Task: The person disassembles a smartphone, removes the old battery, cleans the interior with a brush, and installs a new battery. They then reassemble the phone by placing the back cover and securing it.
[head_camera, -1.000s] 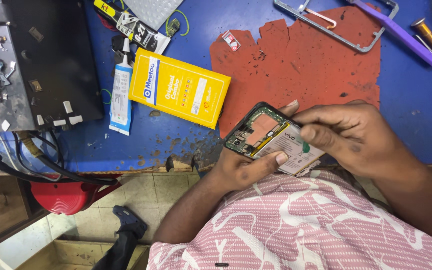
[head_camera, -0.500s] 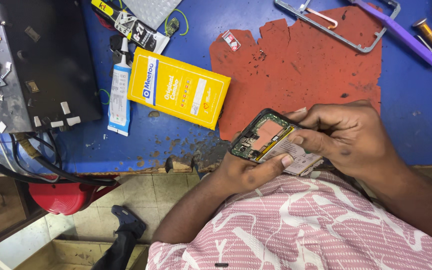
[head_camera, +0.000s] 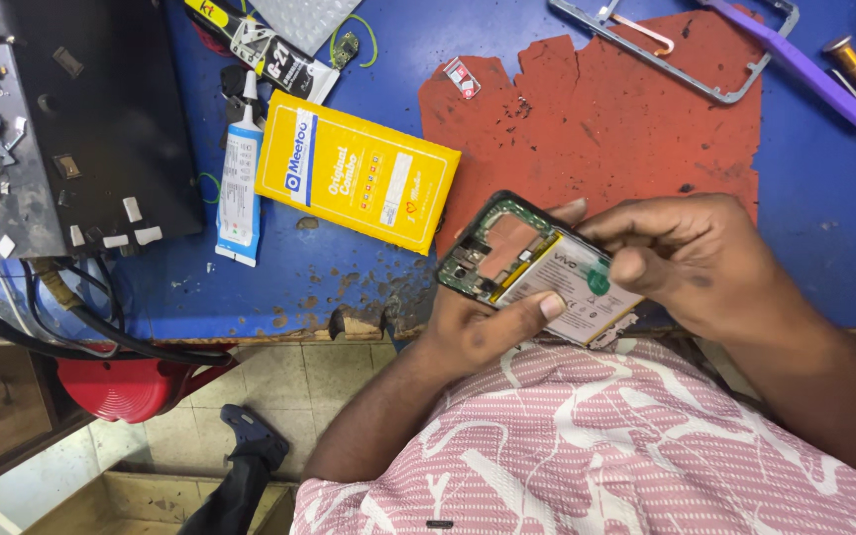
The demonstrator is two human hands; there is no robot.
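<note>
Over bench edge, left hand (head_camera: 473, 327) grip clamped on opened phone (head_camera: 537, 272), right hand (head_camera: 691, 253) fingertips prob. pinching its battery, contact hidden.

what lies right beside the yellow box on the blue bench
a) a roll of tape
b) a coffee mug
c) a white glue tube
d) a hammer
c: a white glue tube lies right along the left edge of the yellow box on the blue bench.
</note>
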